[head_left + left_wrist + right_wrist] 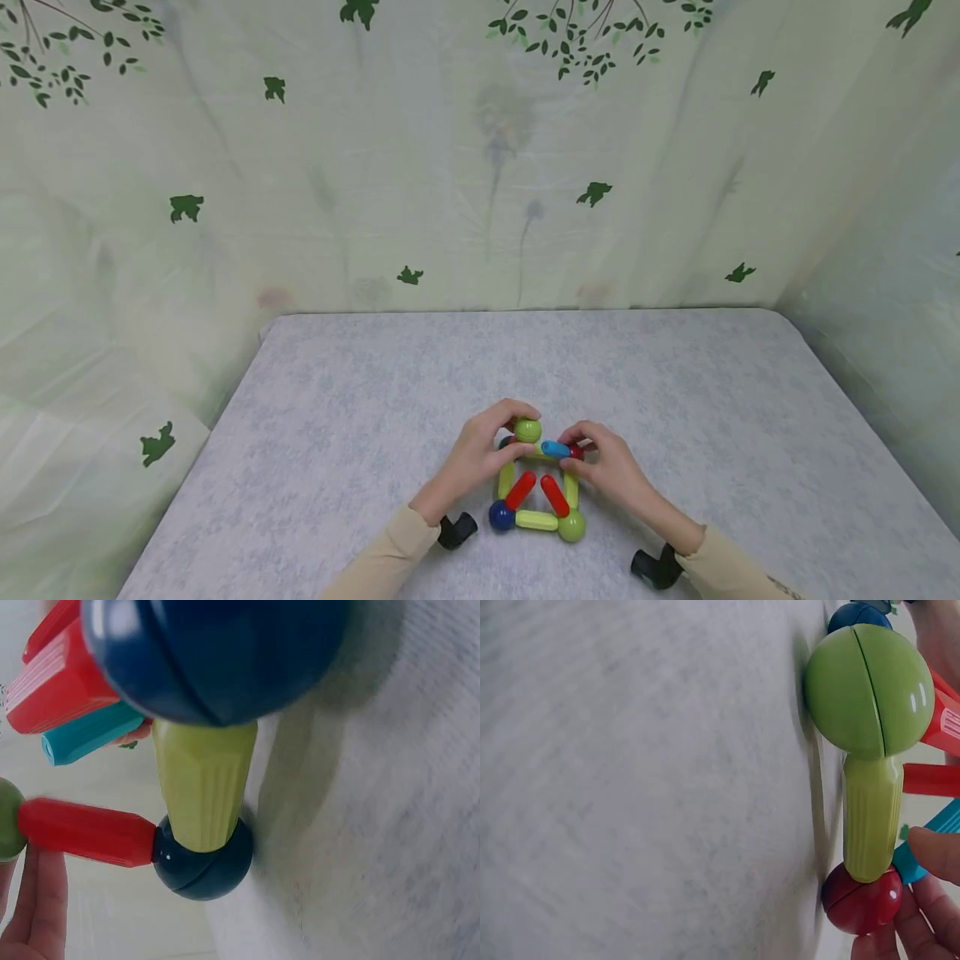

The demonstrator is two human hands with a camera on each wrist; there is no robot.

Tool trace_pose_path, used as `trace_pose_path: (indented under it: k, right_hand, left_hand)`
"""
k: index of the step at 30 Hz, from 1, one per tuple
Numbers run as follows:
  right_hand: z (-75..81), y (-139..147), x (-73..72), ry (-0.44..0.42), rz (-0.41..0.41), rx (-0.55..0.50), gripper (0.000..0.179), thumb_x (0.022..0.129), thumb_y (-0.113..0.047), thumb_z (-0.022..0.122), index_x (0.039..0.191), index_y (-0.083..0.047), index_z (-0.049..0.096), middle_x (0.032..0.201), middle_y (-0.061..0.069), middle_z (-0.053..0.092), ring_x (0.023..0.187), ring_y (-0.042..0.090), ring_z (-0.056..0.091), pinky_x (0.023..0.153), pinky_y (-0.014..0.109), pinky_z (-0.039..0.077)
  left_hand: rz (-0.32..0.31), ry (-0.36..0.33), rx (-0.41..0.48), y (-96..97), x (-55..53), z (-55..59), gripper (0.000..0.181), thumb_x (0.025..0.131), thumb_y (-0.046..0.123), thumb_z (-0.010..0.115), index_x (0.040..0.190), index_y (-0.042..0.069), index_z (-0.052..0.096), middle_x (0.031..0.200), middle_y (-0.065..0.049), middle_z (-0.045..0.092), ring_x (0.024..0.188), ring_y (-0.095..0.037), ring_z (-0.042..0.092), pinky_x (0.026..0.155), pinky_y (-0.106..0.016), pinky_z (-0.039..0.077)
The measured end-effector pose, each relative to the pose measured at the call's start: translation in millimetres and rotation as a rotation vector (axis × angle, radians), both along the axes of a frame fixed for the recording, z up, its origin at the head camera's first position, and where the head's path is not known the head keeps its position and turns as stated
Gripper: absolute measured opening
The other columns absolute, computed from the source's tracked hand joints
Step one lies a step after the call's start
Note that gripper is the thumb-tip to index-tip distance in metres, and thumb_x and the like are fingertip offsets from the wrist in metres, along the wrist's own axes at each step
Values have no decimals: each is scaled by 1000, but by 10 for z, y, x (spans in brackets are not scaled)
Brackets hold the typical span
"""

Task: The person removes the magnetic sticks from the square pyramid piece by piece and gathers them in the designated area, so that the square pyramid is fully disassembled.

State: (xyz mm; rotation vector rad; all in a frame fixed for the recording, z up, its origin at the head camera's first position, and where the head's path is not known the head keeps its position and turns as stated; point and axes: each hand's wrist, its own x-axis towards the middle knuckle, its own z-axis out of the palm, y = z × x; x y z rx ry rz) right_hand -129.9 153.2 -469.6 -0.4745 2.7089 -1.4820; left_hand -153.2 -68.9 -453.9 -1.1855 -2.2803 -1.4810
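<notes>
A square of yellow-green rods (536,521) with balls at its corners lies on the table. Its near corners are a dark blue ball (502,516) and a green ball (572,526); red rods (521,491) slant up and inward from them. At the far left corner my left hand (480,442) holds another green ball (528,431), which tops a red rod (82,830) rising from a dark blue ball (202,866). My right hand (606,460) pinches a blue rod (555,449) at the far right corner's red ball (862,898), its fingers around that ball.
Under everything is a grey mottled cloth-covered table (375,375). Behind it hangs a pale curtain (450,167) with green leaf prints. Black wrist camera mounts (457,531) sit beside both sleeves, close to the table and the near side of the square.
</notes>
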Motion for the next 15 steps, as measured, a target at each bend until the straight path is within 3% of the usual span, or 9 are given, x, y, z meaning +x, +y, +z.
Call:
trace_pose_path:
  k: [4, 8, 15]
  right_hand:
    - [-7, 29, 1, 18, 44, -16, 21, 80, -1, 75, 96, -9, 63, 94, -2, 61, 88, 21, 57, 81, 40, 51]
    - [-5, 45, -5, 24, 74, -17, 21, 81, -1, 75, 97, -9, 63, 94, -2, 61, 88, 22, 57, 80, 41, 51]
    - [-7, 54, -31, -1, 77, 4, 23, 81, -2, 75, 99, -11, 64, 95, -4, 62, 89, 19, 57, 80, 36, 52]
  left_hand:
    - [-49, -82, 7, 17, 17, -27, 37, 85, 6, 70, 119, 7, 55, 111, -3, 60, 88, -13, 57, 78, -31, 53]
    - [-40, -161, 44, 19, 32, -54, 36, 86, 4, 69, 119, 5, 55, 112, -3, 59, 88, -12, 60, 80, -28, 53]
    - [43, -135, 96, -57, -82, -47, 38, 85, 1, 70, 120, 5, 56, 112, -10, 61, 87, -20, 64, 79, -35, 54]
